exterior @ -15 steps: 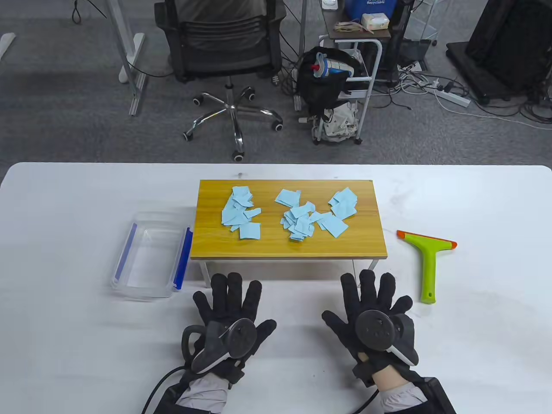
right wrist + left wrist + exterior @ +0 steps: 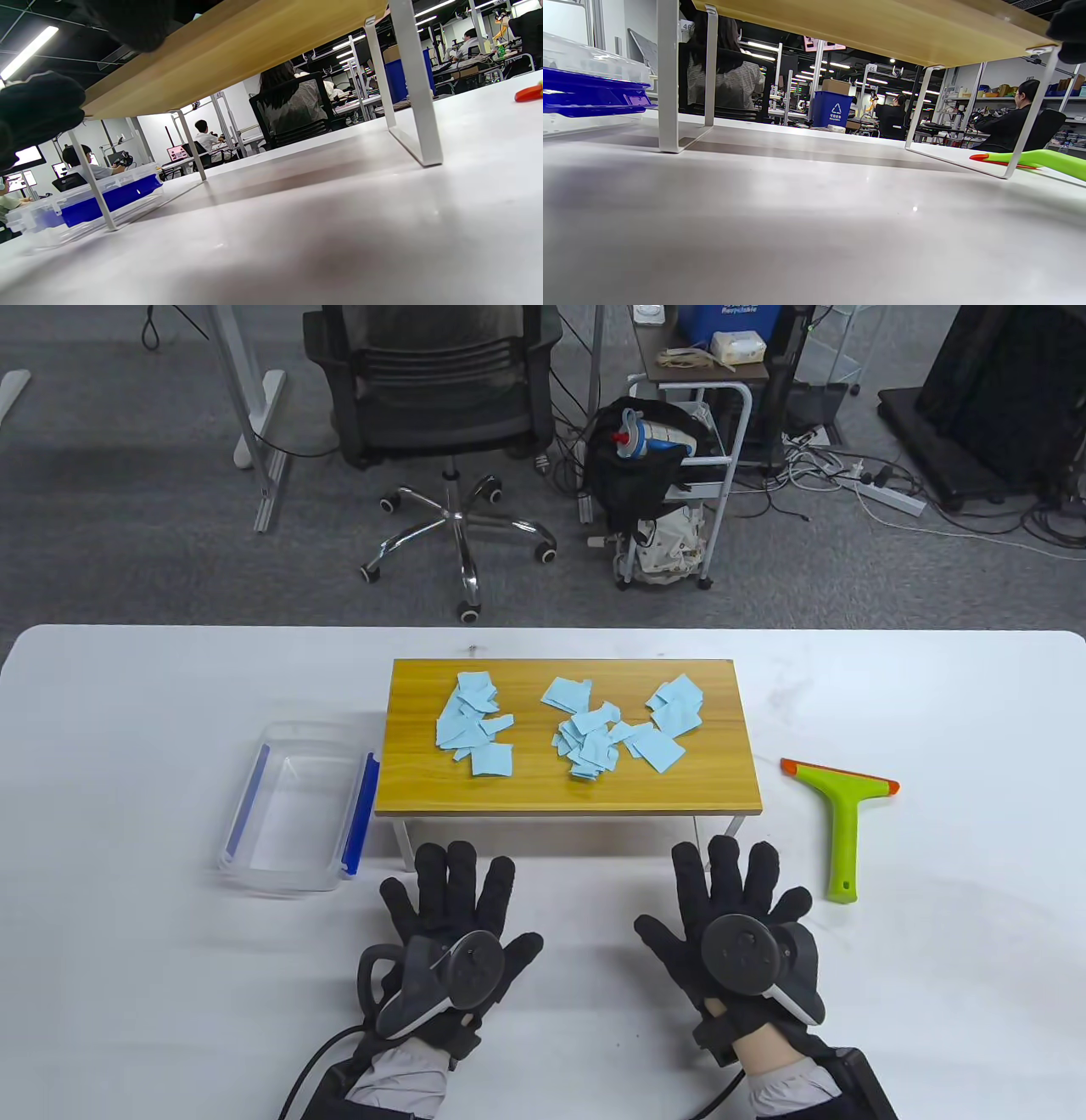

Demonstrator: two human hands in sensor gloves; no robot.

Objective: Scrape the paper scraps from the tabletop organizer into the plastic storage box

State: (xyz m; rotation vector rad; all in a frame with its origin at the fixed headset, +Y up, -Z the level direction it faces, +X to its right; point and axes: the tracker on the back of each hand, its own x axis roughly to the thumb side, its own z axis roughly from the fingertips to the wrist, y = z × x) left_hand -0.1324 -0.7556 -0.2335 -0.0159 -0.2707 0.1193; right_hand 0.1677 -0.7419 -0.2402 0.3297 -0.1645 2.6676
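Both hands lie flat on the table (image 2: 127, 984), fingers spread, gripping nothing: the left hand (image 2: 454, 929) and right hand (image 2: 738, 933) sit just in front of the organizer's (image 2: 543, 793) near edge. Three heaps of blue scraps (image 2: 585, 738) lie on its wooden top. One clear box (image 2: 293, 810) stands just beside its left edge; one green scraper (image 2: 844, 823) lies off its right, near the right hand. Bare tabletop surrounds both hands. Nothing has visibly shifted since half a second ago.

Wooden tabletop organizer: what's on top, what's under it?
On the wooden tabletop organizer: three clusters of light blue paper scraps. Underneath, wrist views show bare white table between white metal legs; nothing hidden.
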